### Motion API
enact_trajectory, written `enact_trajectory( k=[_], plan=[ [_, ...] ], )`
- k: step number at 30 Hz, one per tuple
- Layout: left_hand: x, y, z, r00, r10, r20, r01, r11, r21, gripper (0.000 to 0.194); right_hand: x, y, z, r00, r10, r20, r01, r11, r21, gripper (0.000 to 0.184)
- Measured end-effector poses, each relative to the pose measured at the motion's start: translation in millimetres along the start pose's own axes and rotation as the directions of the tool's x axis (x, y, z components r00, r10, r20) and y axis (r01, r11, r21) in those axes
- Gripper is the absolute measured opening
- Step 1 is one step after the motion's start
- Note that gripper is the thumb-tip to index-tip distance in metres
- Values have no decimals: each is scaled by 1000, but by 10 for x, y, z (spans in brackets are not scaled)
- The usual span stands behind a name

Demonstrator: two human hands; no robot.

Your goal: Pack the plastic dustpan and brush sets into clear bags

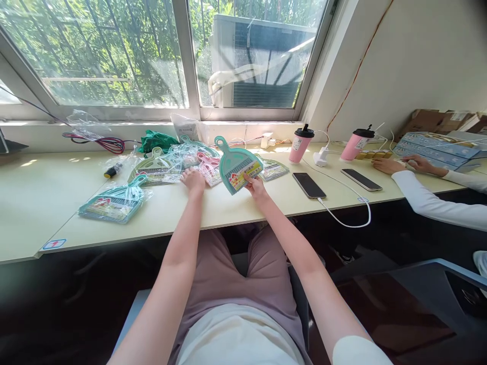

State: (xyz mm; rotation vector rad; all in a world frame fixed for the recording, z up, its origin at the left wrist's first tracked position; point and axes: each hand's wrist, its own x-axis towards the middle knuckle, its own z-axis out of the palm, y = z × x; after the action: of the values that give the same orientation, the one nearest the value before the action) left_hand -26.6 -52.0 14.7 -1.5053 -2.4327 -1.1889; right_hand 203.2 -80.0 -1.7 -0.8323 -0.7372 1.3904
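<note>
A teal mini dustpan point(238, 165) with a printed label is tilted up above the table's front part. My right hand point(256, 187) is closed on its lower right edge, thumb over the label. Lying on the table among the plastic-wrapped packs, my left hand point(193, 181) has its fingers apart, against the wrapping. Beside it is a pink dustpan point(210, 168). An olive-green dustpan point(152, 170) in clear wrap lies to its left. Another green dustpan point(274, 170) is partly hidden behind the held one. A separate wrapped teal dustpan point(114, 203) sits nearer the front left edge.
Behind the packs lies a green plastic bag point(158, 142); bundled cables point(114, 144) are further left. On the right are a pink cup point(301, 145), a phone point(309, 185) on a white cable and a second phone point(361, 179). A co-worker's hands point(388, 166) rest by a blue box point(437, 149).
</note>
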Motion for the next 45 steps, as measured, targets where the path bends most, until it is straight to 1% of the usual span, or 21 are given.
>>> enact_trajectory(
  k=[1,3,4,6,8,9,10,13,15,17,20,23,26,29,32,33,35,38,40,42,45],
  plan=[
    [-6,-10,26,996,61,61,-63,997,42,40,-14,-13,-40,1000,-1,9,1,1000,-16,29],
    [-46,18,74,967,226,119,-235,970,69,43,-36,-41,-134,1000,7,9,-7,999,-46,31],
    [-76,49,94,940,317,126,-326,944,58,43,-46,-57,-186,1000,16,-1,-16,998,-57,32],
    [-138,121,126,868,481,127,-484,875,-6,41,-72,-93,-298,999,29,-30,-31,997,-66,34],
    [-186,177,155,803,588,100,-582,809,-87,35,-111,-139,-414,998,32,-51,-35,997,-67,35],
    [-201,192,169,785,614,83,-603,788,-123,33,-134,-166,-471,998,32,-58,-36,997,-68,35],
    [-209,199,183,778,625,69,-611,777,-154,33,-160,-196,-527,997,32,-63,-37,997,-72,35],
    [-204,183,205,782,621,60,-594,771,-230,31,-238,-296,-667,993,47,-108,-61,991,-121,31],
    [-194,168,197,788,611,75,-580,778,-241,26,-288,-354,-727,985,57,-161,-86,980,-179,30],
    [-189,167,174,798,593,108,-561,796,-225,26,-333,-393,-758,979,67,-194,-111,968,-227,29],
    [-199,189,134,823,549,146,-518,831,-204,29,-378,-406,-751,980,88,-178,-132,958,-255,28],
    [-225,221,108,854,503,130,-469,854,-226,29,-383,-379,-688,984,107,-141,-143,952,-271,28],
    [-259,252,90,860,501,100,-454,839,-299,26,-373,-323,-572,987,111,-113,-136,961,-242,27],
    [-302,278,56,839,544,32,-482,769,-421,21,-394,-241,-401,990,64,-128,-83,985,-149,23],
    [-345,299,8,820,571,-29,-498,689,-527,16,-466,-149,-207,981,-16,-193,5,998,-56,24],
    [-355,305,-7,824,565,-52,-494,669,-555,15,-499,-120,-150,976,-40,-214,33,999,-37,25],
    [-362,312,-34,846,524,-99,-473,652,-593,13,-573,-72,-63,970,-86,-226,79,996,-39,27],
    [-330,304,-65,889,437,-136,-425,679,-598,16,-688,-30,-21,979,-119,-164,95,985,-147,29],
    [-290,286,-80,911,383,-150,-396,716,-575,19,-751,-24,-43,990,-102,-102,75,968,-242,31],
    [-251,265,-86,924,346,-163,-376,747,-547,22,-790,-38,-88,995,-82,-64,60,954,-293,32],
    [-221,250,-69,925,350,-146,-374,777,-505,25,-793,-92,-166,991,-94,-97,65,960,-273,30]
  ],
)
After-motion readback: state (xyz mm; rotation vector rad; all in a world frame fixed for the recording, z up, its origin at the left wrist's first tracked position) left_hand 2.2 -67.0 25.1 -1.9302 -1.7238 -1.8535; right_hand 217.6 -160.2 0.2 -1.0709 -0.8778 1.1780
